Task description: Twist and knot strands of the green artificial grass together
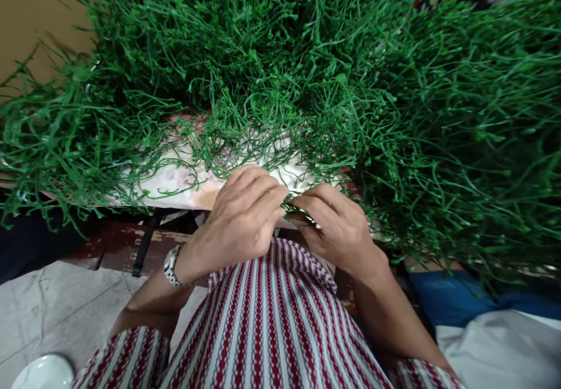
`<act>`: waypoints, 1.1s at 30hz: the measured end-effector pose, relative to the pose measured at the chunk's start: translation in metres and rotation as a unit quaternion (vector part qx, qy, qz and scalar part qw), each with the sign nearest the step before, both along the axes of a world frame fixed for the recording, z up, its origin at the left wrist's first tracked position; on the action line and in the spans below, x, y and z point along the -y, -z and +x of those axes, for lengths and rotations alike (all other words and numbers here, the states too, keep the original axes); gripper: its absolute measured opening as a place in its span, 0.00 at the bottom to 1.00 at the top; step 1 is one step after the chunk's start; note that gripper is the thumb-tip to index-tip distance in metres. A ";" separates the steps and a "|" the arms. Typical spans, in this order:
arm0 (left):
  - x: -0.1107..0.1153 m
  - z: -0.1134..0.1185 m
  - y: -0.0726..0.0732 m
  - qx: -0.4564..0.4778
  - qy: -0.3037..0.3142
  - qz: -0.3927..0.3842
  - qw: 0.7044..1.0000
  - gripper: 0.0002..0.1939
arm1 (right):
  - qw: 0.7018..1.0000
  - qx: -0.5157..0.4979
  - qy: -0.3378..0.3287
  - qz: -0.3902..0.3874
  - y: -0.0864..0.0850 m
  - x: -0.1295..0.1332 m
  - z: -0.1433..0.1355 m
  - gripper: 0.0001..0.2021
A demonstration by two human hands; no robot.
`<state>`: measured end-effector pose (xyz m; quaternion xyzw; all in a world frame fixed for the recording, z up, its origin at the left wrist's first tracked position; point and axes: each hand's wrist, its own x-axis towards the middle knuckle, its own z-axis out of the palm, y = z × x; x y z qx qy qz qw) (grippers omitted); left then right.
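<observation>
Thin green plastic stems (289, 202) with small bud-like tips show between my two hands at the front edge of the table. My right hand (335, 225) pinches them, thumb and forefinger closed. My left hand (248, 214), with a watch (171, 266) on its wrist, is closed with its fingertips pressed together beside the same stems; its palm side is hidden. Just beyond the hands, loose stems lie scattered over a pale floral cloth (166, 179). A large heap of the same green stems (263, 38) rises behind.
More green stems (460, 143) pile up at the right, and another tangle (65, 138) hangs over the left edge. Below the cloth is a worn dark red wooden bench (118, 246). A white round object (44, 372) stands at bottom left; blue and grey fabric (456, 295) is at right.
</observation>
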<state>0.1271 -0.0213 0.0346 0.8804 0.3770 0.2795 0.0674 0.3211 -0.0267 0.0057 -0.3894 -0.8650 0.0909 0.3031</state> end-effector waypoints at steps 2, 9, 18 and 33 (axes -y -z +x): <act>-0.001 0.006 0.003 -0.023 0.003 -0.056 0.998 0.04 | 0.999 -0.024 -0.009 -0.022 0.000 0.000 -0.002 0.07; 0.000 0.003 0.018 0.036 -0.022 -0.143 0.989 0.05 | 0.975 -0.092 -0.108 -0.172 -0.010 -0.001 0.020 0.26; 0.006 0.008 0.010 0.061 -0.015 -0.160 0.985 0.05 | 0.979 -0.112 -0.130 -0.107 -0.014 -0.007 0.014 0.18; 0.010 0.009 0.017 0.071 0.021 -0.193 0.978 0.05 | 0.951 -0.244 -0.108 -0.154 0.019 0.000 0.000 0.05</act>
